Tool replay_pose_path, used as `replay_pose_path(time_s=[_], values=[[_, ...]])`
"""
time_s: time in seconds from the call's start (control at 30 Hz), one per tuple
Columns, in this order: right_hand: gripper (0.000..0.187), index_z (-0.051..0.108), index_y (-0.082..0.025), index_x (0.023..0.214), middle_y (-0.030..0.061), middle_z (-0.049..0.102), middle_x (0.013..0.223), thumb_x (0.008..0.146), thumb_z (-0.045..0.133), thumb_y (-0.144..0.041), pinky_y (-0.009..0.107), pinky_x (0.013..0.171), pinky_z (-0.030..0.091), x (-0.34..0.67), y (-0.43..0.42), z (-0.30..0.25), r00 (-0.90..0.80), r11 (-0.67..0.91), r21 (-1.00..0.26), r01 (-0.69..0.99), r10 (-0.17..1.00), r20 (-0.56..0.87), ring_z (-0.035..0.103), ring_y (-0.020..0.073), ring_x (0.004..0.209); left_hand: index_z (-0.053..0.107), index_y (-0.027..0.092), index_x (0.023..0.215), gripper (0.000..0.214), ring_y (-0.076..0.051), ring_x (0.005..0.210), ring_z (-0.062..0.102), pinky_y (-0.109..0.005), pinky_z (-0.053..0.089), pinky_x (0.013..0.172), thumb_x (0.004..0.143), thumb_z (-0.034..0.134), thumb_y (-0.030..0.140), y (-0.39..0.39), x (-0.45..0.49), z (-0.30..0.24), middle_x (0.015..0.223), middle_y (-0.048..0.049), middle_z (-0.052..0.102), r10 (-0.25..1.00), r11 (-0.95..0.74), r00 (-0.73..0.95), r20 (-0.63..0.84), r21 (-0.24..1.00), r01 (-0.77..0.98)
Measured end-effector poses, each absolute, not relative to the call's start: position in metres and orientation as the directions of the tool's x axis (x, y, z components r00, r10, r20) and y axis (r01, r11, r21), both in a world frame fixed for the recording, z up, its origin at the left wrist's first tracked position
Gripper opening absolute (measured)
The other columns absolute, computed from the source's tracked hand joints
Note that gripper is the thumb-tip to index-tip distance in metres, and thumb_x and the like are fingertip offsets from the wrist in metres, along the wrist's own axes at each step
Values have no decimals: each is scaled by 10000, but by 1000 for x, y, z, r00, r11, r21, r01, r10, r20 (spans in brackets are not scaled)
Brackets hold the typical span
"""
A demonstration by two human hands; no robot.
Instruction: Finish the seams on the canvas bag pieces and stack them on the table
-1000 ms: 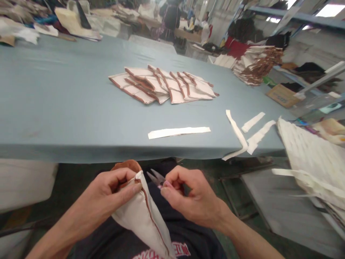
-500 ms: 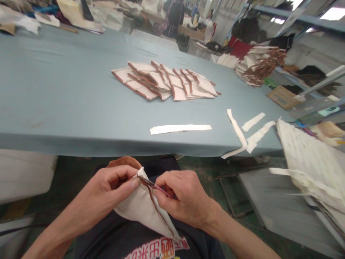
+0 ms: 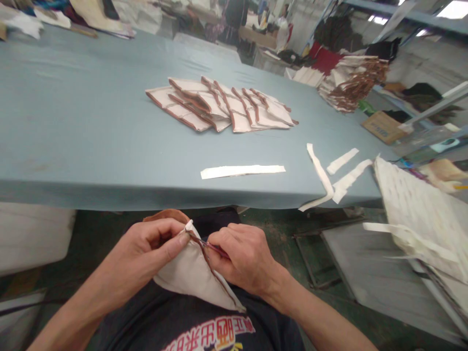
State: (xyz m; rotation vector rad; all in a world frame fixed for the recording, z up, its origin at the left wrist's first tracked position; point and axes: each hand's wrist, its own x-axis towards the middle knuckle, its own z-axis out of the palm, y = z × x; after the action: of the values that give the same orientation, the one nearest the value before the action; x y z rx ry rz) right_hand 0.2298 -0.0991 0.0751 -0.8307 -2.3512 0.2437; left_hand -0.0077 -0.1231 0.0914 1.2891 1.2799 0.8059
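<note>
1. Left hand (image 3: 153,246): closed in a pinch, thumb and forefinger gripping the top corner of a cream cloth piece (image 3: 190,275) with brown edging.
2. Cream cloth piece: held over the lap, below the near edge of the table, slanting down to the right from the pinched corner, lower end against a dark shirt (image 3: 175,321) with red print.
3. Right hand (image 3: 241,258): curled tight round small thread snips (image 3: 216,249), only a sliver of pinkish handle and dark blade showing between the fingers.
4. Snip blades: laid against the brown edging just below the pinched corner; open or closed, impossible to tell.
5. Just behind the left hand: a brown rounded piece (image 3: 166,215), partly hidden by the fingers.
6. On the grey-blue table (image 3: 73,122), well apart from both hands: a fanned row of cream pieces (image 3: 219,105) with brown edges, overlapping one another.
7. Nearer the table's front edge: one long white strip (image 3: 243,170) lying flat; to its right, several shorter strips (image 3: 329,180), one drooping over the edge.
8. Off the table's right end: a heap of white cloth (image 3: 413,209) with loose bands trailing from it.
9. Far right background: a tall stack of cream-and-brown pieces (image 3: 351,80).
</note>
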Motion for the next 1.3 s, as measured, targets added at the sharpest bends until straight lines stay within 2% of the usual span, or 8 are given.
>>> replay_pose_path(time_s=[0.23, 0.5, 0.7, 0.8, 0.93, 1.1, 1.17, 1.3], values=[[275, 653, -237, 804, -14, 711, 662, 1067, 599, -179, 321, 633, 393, 224, -100, 70, -543, 761, -388, 520, 645, 537, 588, 150, 599, 814, 231, 701, 343, -118, 619, 573, -163, 448, 517, 935, 806, 482, -119, -4, 95, 900, -11, 809, 971, 145, 162, -174, 973, 177], [283, 662, -233, 808, -23, 705, 648, 1077, 578, -212, 301, 608, 405, 224, -101, 66, -520, 749, -449, 486, 662, 540, 563, 138, 573, 813, 231, 694, 341, -118, 555, 549, -159, 431, 481, 870, 857, 519, -122, -4, 91, 652, 21, 696, 944, 287, 139, -300, 952, 104], [286, 670, -224, 813, -31, 699, 643, 1088, 590, -233, 278, 589, 403, 227, -102, 70, -511, 722, -519, 457, 691, 511, 559, 119, 553, 766, 218, 644, 417, -126, 509, 531, -179, 412, 441, 789, 871, 595, -119, 4, 97, 595, 13, 671, 936, 309, 129, -327, 941, 139], [290, 664, -227, 804, -35, 696, 643, 1084, 590, -224, 276, 589, 405, 226, -103, 69, -504, 726, -502, 469, 687, 523, 562, 118, 557, 763, 218, 636, 415, -130, 507, 527, -181, 411, 435, 786, 861, 592, -119, 6, 98, 592, 10, 665, 937, 313, 113, -330, 939, 145], [295, 641, -231, 774, -31, 694, 642, 1056, 581, -167, 301, 604, 404, 222, -102, 66, -482, 745, -422, 516, 660, 576, 570, 130, 576, 769, 215, 631, 358, -111, 505, 502, -163, 399, 441, 815, 848, 513, -119, 8, 97, 590, 32, 633, 951, 290, 81, -298, 952, 92], [300, 636, -232, 760, -30, 686, 634, 1047, 597, -156, 309, 601, 392, 218, -100, 67, -474, 745, -408, 528, 657, 586, 567, 129, 573, 737, 223, 627, 357, -118, 522, 519, -166, 422, 458, 873, 795, 476, -118, 8, 98, 591, 37, 642, 976, 191, 79, -202, 973, 132], [298, 642, -227, 761, -31, 678, 631, 1049, 600, -165, 302, 598, 390, 217, -100, 68, -468, 735, -432, 522, 671, 576, 564, 125, 569, 744, 223, 641, 354, -122, 525, 533, -170, 428, 462, 894, 768, 469, -119, 10, 99, 597, 34, 653, 983, 155, 66, -170, 972, 179], [248, 675, -218, 819, -44, 665, 635, 1061, 619, -226, 264, 575, 388, 216, -100, 69, -431, 653, -574, 493, 757, 491, 544, 106, 543, 770, 220, 669, 361, -138, 542, 575, -183, 432, 468, 922, 697, 466, -126, 18, 100, 625, 11, 697, 992, 107, 29, -121, 947, 304]])
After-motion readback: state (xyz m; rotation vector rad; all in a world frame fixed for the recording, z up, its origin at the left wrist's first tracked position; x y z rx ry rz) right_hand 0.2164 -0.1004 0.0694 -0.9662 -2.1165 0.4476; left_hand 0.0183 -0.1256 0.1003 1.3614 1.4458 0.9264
